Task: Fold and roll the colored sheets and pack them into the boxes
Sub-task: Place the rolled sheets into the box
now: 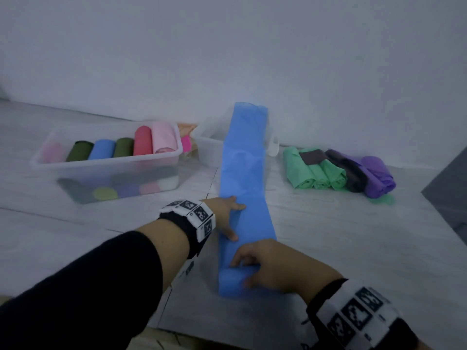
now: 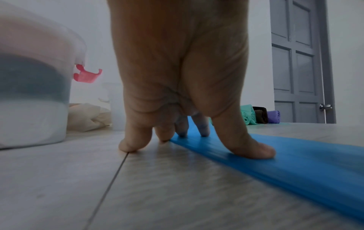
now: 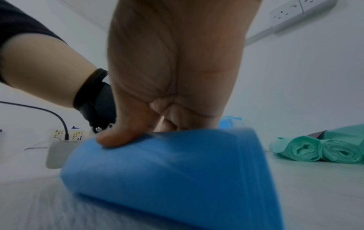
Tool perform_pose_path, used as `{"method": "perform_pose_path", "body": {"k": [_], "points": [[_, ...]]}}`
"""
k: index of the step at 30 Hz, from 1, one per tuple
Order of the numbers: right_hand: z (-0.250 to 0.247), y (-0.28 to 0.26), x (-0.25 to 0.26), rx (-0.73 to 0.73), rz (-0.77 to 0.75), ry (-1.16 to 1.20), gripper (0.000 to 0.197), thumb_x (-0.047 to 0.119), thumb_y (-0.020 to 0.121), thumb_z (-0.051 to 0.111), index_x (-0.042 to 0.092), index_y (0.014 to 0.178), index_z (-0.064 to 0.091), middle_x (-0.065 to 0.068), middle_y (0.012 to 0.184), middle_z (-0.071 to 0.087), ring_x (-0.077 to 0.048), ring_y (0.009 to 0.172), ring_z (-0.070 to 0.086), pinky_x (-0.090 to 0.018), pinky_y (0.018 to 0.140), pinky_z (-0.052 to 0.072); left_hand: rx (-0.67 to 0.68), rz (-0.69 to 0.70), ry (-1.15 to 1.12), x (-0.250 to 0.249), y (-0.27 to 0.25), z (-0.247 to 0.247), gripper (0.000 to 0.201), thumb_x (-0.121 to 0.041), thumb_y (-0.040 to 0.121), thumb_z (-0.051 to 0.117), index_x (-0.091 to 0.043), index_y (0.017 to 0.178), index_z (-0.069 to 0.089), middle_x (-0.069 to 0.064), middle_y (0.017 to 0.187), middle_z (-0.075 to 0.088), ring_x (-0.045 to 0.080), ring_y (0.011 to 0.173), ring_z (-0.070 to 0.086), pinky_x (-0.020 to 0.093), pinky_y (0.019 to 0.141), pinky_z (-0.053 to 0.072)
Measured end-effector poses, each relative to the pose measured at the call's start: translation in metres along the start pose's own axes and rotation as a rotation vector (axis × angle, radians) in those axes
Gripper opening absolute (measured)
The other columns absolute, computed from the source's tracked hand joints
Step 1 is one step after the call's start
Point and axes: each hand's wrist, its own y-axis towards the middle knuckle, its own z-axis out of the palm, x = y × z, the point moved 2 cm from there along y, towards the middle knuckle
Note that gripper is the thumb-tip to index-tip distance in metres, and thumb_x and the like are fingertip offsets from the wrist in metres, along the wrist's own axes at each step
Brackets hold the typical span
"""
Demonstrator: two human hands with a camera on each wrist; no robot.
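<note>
Your blue sheet [image 1: 243, 178], folded into a long narrow strip, lies on the pale floor [image 1: 75, 236] and runs away from you, its far end draped over a clear box [image 1: 209, 145] by the wall. Your right hand [image 1: 275, 266] curls over the rolled near end, thumb pressing the roll. Your left hand [image 1: 227, 218] is spread, fingers straight, with fingertips [image 2: 254, 151] pressing the strip's left edge flat. To the left, another clear box [image 1: 106, 162] holds coloured rolls. To the right, green rolls [image 1: 316, 173] and purple rolls [image 1: 376, 178] sit on the floor.
</note>
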Motion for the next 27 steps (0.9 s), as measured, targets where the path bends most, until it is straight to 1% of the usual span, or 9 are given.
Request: {"method": "perform_pose_path", "body": {"k": [3,6,10,12,14,17,19,22,27], "points": [[0.002,0.008,0.001,0.033,0.016,-0.05,0.036,0.019,0.087,0.064,0.021,0.123,0.063,-0.006,0.123,0.058,-0.019,0.115,0.053,-0.022,0.096,0.039,0.001,-0.005,-0.014,0.0,0.0,0.0,0.1,-0.046,0.078,0.073,-0.032,0.152,0.007,-0.001,0.16,-0.008,0.021,0.147,0.005,0.033,0.116,0.012],[0.004,0.013,0.003,0.005,0.03,-0.196,0.036,0.026,0.089,0.061,0.027,0.126,0.061,-0.01,0.123,0.045,-0.025,0.115,0.044,-0.029,0.099,0.036,0.007,-0.016,-0.012,0.0,0.001,0.001,0.1,-0.046,0.078,0.073,-0.032,0.152,0.007,-0.001,0.16,-0.009,0.021,0.147,0.006,0.033,0.116,0.013],[0.004,0.013,0.008,-0.153,0.03,-0.15,0.035,0.017,0.084,0.065,0.029,0.117,0.065,-0.003,0.115,0.053,-0.022,0.108,0.052,-0.022,0.081,0.036,0.006,-0.026,0.013,0.0,0.004,0.003,0.098,-0.044,0.079,0.072,-0.033,0.151,0.006,-0.001,0.16,-0.01,0.022,0.147,0.005,0.037,0.116,0.013],[0.007,0.011,0.011,-0.195,0.036,-0.194,0.032,0.015,0.087,0.061,0.028,0.115,0.067,-0.002,0.114,0.053,-0.023,0.106,0.053,-0.023,0.079,0.036,0.004,-0.024,0.011,0.001,0.005,0.004,0.098,-0.046,0.079,0.072,-0.034,0.151,0.006,-0.001,0.16,-0.009,0.023,0.147,0.004,0.039,0.117,0.013],[0.009,0.008,0.015,-0.192,0.029,-0.254,0.033,0.02,0.089,0.059,0.027,0.121,0.064,-0.003,0.117,0.05,-0.025,0.109,0.049,-0.026,0.081,0.037,0.004,-0.017,0.001,0.002,0.005,0.005,0.099,-0.048,0.078,0.072,-0.034,0.151,0.006,-0.001,0.16,-0.009,0.023,0.147,0.003,0.042,0.117,0.013],[0.009,0.002,0.018,-0.102,0.02,-0.398,0.05,0.038,0.084,0.064,0.03,0.132,0.053,-0.005,0.122,0.042,-0.026,0.112,0.04,-0.032,0.089,0.035,0.004,-0.009,-0.018,0.003,0.006,0.007,0.099,-0.047,0.078,0.071,-0.034,0.151,0.006,-0.001,0.16,-0.009,0.024,0.147,0.0,0.043,0.118,0.012],[0.009,-0.001,0.017,-0.09,0.02,-0.478,0.052,0.034,0.086,0.061,0.032,0.136,0.047,-0.005,0.124,0.038,-0.026,0.114,0.037,-0.037,0.092,0.032,-0.003,-0.006,-0.042,0.005,0.007,0.008,0.098,-0.046,0.079,0.072,-0.034,0.151,0.006,-0.001,0.159,-0.01,0.024,0.147,-0.001,0.043,0.118,0.012],[0.012,-0.003,0.011,-0.133,-0.002,-0.429,0.053,0.023,0.087,0.054,0.033,0.138,0.043,-0.004,0.124,0.039,-0.024,0.115,0.038,-0.034,0.093,0.031,-0.02,-0.021,-0.079,0.007,0.009,0.012,0.098,-0.045,0.078,0.073,-0.036,0.151,0.007,0.006,0.158,-0.014,0.027,0.147,-0.001,0.041,0.117,0.014],[0.008,0.001,0.005,-0.219,0.01,-0.301,0.059,0.018,0.081,0.066,0.026,0.135,0.045,-0.003,0.124,0.052,-0.023,0.114,0.047,-0.028,0.091,0.036,-0.029,-0.11,-0.04,0.011,0.012,0.016,0.096,-0.054,0.075,0.072,-0.048,0.147,0.008,0.006,0.158,-0.017,0.039,0.144,-0.007,0.051,0.114,0.02]]}}
